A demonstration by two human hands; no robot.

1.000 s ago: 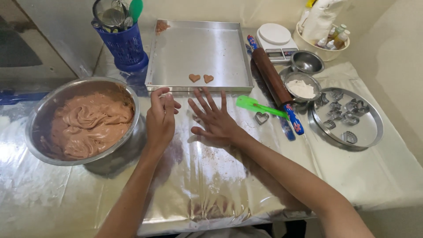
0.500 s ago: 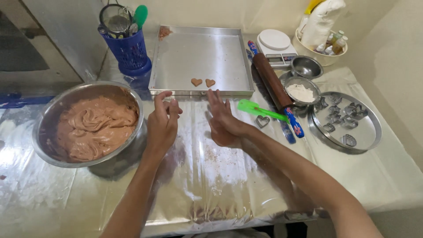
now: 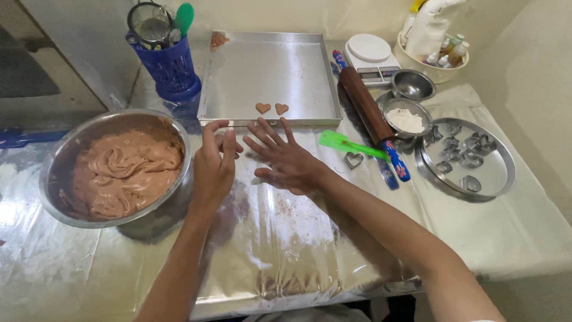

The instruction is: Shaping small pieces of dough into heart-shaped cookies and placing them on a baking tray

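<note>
Both hands hovered over the foil sheet (image 3: pixel 280 238) covering the surface (image 3: pixel 524 238), holding nothing. The left hand (image 3: pixel 214 164) stood on edge with fingers loosely curled; the right hand (image 3: pixel 286 158) lay flat, fingers spread, just beside it at 3 o'clock. A steel bowl of brown dough (image 3: pixel 116 170) sat at 9 o'clock of the left hand. At 12 o'clock lay a baking tray (image 3: pixel 271 68) carrying two heart-shaped pieces (image 3: pixel 271 108). A heart cutter (image 3: pixel 353 159), green spatula (image 3: pixel 345 143) and rolling pin (image 3: pixel 369 110) lay at 3 o'clock of the right hand.
</note>
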